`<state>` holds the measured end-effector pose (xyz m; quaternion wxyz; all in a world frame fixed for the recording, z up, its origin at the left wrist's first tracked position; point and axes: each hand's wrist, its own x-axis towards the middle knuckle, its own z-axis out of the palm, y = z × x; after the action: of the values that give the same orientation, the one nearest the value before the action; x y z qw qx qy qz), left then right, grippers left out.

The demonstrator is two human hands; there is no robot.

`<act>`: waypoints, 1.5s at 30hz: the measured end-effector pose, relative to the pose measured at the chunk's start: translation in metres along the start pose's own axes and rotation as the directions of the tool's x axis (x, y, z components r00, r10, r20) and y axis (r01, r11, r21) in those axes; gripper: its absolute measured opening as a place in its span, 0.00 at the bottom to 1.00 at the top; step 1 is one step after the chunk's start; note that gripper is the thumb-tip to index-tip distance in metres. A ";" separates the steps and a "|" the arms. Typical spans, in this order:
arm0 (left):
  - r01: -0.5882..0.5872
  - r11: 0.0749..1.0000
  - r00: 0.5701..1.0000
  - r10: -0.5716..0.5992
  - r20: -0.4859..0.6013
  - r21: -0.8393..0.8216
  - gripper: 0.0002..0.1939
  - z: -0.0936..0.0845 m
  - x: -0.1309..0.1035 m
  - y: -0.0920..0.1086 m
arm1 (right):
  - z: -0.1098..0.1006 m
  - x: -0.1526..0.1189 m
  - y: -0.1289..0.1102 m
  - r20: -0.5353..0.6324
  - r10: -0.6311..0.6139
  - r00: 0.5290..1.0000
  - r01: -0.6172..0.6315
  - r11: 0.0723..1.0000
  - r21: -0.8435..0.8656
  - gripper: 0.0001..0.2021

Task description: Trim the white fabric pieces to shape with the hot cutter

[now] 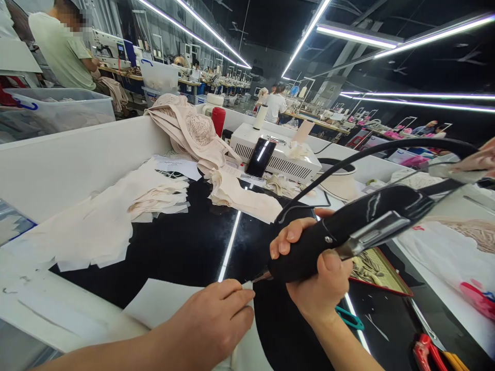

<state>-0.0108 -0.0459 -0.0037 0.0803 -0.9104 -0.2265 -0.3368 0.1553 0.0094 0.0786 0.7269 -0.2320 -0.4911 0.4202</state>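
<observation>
My right hand [325, 281] is wrapped around a black corded hand tool [367, 216], with the thumb near its metal lever. A narrow metal tip on the tool points down and left. Pinched in my left hand [216, 319] is the edge of a white fabric piece [166, 301], whose corner shows just past the fingers. The tip is at that corner; whether it touches, I cannot tell. Beyond the hands, layered pale fabric pieces [243, 196] lie on the black tabletop [181, 252], and a larger stack of pale pieces [100, 221] covers its left side.
Beige lace garments [185, 123] hang over the back partition beside a white vented box [290, 159]. On the right are a tray of small strips [379, 273], teal snips [350, 317] and red-handled scissors [427, 350]. A person [58, 51] sits beyond the partition.
</observation>
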 end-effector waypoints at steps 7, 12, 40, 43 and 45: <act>-0.016 1.000 1.000 0.016 0.000 0.014 0.11 -0.001 -0.001 -0.001 | -0.001 0.001 0.000 0.006 -0.011 1.000 0.011 1.000 -0.002 0.20; -0.027 0.999 1.000 0.027 0.005 0.029 0.12 -0.001 0.000 -0.002 | 0.001 0.002 -0.001 -0.004 -0.017 1.000 0.017 1.000 0.014 0.20; -0.004 1.000 1.000 0.004 0.016 0.007 0.10 -0.002 -0.002 0.001 | 0.002 -0.004 -0.002 -0.033 0.000 0.999 -0.002 0.997 -0.074 0.24; 0.013 1.000 1.000 -0.013 0.021 -0.015 0.08 -0.001 -0.003 0.002 | 0.001 -0.004 -0.001 -0.021 -0.004 1.000 0.003 0.998 -0.060 0.23; 0.022 0.999 1.000 -0.021 0.021 -0.028 0.06 0.000 -0.005 0.003 | 0.001 -0.005 -0.001 -0.020 -0.004 1.000 0.003 0.998 -0.056 0.23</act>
<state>-0.0126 -0.0498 -0.0068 0.0615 -0.9124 -0.2322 -0.3315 0.1537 0.0051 0.0772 0.7257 -0.2554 -0.4958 0.4028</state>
